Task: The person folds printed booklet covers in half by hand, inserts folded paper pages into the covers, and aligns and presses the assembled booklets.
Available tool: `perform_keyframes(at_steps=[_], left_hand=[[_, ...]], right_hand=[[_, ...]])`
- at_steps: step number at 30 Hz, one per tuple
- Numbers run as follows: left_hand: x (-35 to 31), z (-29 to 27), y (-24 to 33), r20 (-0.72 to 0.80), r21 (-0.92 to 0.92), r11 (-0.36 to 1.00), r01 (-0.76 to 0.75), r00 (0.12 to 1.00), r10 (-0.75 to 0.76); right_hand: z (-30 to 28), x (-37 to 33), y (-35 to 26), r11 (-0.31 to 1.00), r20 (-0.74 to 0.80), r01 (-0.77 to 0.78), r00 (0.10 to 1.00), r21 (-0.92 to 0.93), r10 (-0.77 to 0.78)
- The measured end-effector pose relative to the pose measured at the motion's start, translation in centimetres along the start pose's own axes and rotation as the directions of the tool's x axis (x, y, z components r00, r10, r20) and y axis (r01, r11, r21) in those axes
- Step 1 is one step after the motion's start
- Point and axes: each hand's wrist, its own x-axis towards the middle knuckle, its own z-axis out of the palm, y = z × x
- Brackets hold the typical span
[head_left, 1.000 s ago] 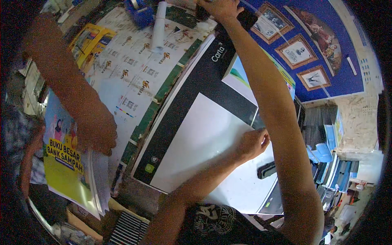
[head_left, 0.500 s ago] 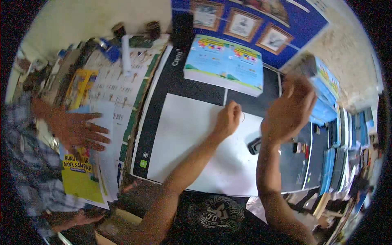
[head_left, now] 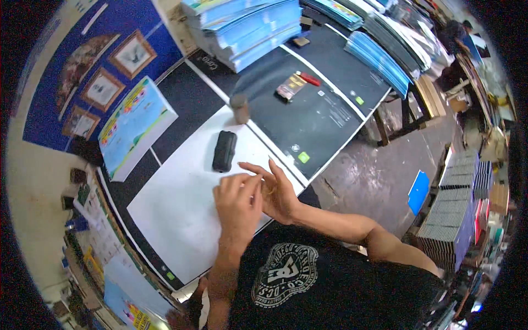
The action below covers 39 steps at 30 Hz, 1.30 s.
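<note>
My left hand (head_left: 237, 201) is closed, fingertips pinched together beside the palm of my right hand (head_left: 279, 192). A thin, pale yellowish loop or strand (head_left: 269, 190) shows faintly between the two hands; its kind is too small to make out. The right hand is turned palm up, thumb and fingers spread apart. Both are held over the near right part of a white sheet (head_left: 170, 212) lying on the black table. Just beyond my fingers lies a dark oblong case (head_left: 224, 151). Further off stands a brown cylindrical container (head_left: 240, 109), slightly blurred.
A thick stack of blue printed sheets (head_left: 135, 132) lies at the far left. Taller blue stacks (head_left: 247, 33) stand at the back. A small box (head_left: 290, 87) with a red item (head_left: 309, 79) rests on the black tabletop (head_left: 275, 121). Book stacks (head_left: 448, 214) stand right.
The view has swung to the right. My hands, apart before, have come together, the right one now palm up. The other person's hand over the papers has left the view.
</note>
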Motion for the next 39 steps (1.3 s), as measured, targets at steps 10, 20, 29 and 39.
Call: perform_keyframes(at_steps=[10,20,29,39], left_hand=[[-3.5,-1.0,-0.2,-0.153,-0.433,0.871,0.233,0.933,-0.326],[-6.7,0.6,-3.7,-0.410,-0.341,0.869,0.358,0.775,-0.481],[-5.1,1.0,-3.5,-0.473,-0.393,0.857,0.333,0.726,-0.499],[4.2,5.3,-6.8,-0.399,0.092,0.965,0.246,0.897,-0.190]], right_hand=[[-7.1,-0.9,-11.4,0.714,-0.345,0.518,0.637,-0.471,-0.689],[-12.2,0.5,-27.5,-0.263,0.264,0.020,0.098,-0.965,-0.960],[-14.7,-0.5,-26.6,-0.387,0.229,-0.556,0.334,-0.736,-0.914],[-12.6,1.2,-19.4,-0.187,0.218,0.113,0.586,-0.976,-0.781]])
